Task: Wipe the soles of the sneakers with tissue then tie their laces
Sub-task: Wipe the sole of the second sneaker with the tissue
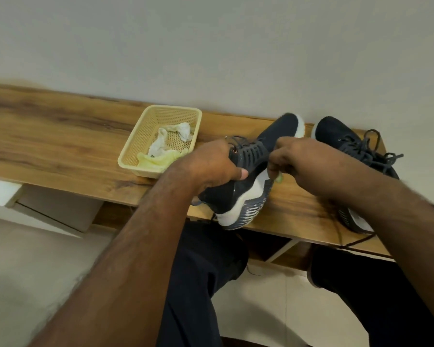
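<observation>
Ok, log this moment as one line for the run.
phase: wiping sole | left hand: grips tilted sneaker | right hand: pinches tissue at sole | second sneaker: on table, laces untied

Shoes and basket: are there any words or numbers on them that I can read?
No words or numbers can be read here.
Held shoe: a tiny mark beside the laces, too small and blurred to read.
Other shoe: no writing shows.
Basket: plain mesh, no label.
Tissues in the basket: one has a small dark speck, too blurred to tell what it is.
</observation>
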